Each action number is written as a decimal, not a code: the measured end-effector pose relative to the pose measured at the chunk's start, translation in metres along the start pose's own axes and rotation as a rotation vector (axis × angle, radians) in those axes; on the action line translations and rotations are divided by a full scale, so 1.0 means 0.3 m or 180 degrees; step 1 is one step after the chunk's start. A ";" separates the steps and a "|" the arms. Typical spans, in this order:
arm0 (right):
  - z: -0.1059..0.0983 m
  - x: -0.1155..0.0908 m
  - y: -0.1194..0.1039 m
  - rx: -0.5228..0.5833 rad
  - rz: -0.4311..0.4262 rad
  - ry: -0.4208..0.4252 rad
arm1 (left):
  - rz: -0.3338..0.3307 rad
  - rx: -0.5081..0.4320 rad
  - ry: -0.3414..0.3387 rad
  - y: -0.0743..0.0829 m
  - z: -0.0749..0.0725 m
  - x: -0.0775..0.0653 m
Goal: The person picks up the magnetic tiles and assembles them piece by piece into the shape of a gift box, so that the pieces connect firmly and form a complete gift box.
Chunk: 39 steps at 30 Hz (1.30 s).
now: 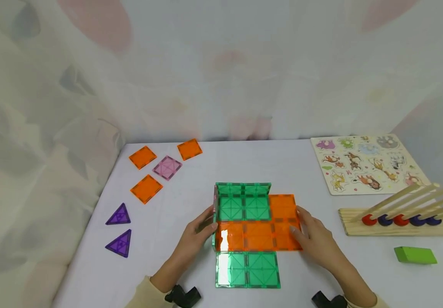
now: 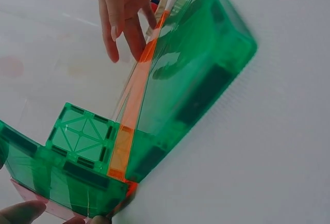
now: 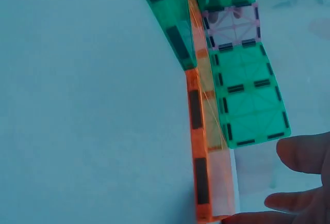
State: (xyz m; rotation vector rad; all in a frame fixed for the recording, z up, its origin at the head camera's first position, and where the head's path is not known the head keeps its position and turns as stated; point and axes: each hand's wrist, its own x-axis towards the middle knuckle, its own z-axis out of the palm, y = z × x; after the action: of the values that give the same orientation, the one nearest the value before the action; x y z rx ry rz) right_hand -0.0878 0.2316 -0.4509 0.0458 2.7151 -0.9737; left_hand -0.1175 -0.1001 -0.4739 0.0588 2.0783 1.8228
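A structure of see-through magnetic tiles lies on the table, with orange tiles (image 1: 259, 236) and green tiles in its flat part. A green back wall (image 1: 243, 188) stands upright, and a side wall of green and pink tiles (image 3: 233, 26) rises at the left. My left hand (image 1: 194, 237) pinches that side wall, thumb inside and fingertips outside against the pink tile. At the right edge my right hand (image 1: 317, 239) has loosely spread fingers; one fingertip touches the orange edge, and the thumb hovers over the orange tile. Two flat green tiles (image 1: 247, 269) extend toward me.
Loose orange tiles (image 1: 146, 188), a pink tile (image 1: 167, 167) and two purple triangles (image 1: 120, 243) lie at left. An animal puzzle board (image 1: 367, 164), a wooden peg stand (image 1: 398, 229) with red and blue beads, and a green block (image 1: 415, 255) lie at right.
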 end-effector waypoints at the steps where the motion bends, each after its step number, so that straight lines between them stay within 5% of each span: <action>1: 0.003 -0.001 0.003 0.0075 0.0039 0.0016 | -0.0001 -0.0003 0.0000 -0.001 0.000 0.000; 9: 0.002 -0.029 0.000 0.1048 -0.0019 0.0238 | -0.0035 -0.0037 0.0004 0.000 -0.003 0.001; 16: 0.053 -0.067 -0.060 0.0319 -0.0217 0.0585 | -0.0001 -0.0069 -0.0003 0.000 0.003 0.001; 19: 0.071 -0.069 -0.068 0.0289 -0.0226 0.0605 | -0.0013 -0.0078 0.0006 0.000 0.006 0.001; 30: 0.094 -0.061 -0.070 0.1935 -0.0417 0.0714 | 0.0008 -0.0144 -0.0012 -0.001 0.004 0.001; 39: 0.141 -0.062 -0.096 0.2199 -0.0855 0.0680 | -0.0014 -0.0221 -0.0023 0.006 0.003 -0.007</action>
State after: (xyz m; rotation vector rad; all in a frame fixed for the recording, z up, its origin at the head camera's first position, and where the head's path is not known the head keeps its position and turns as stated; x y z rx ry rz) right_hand -0.0634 0.1837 -0.4597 -0.0946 2.4549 -2.0461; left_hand -0.1156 -0.0996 -0.4718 0.0425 2.0068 1.8876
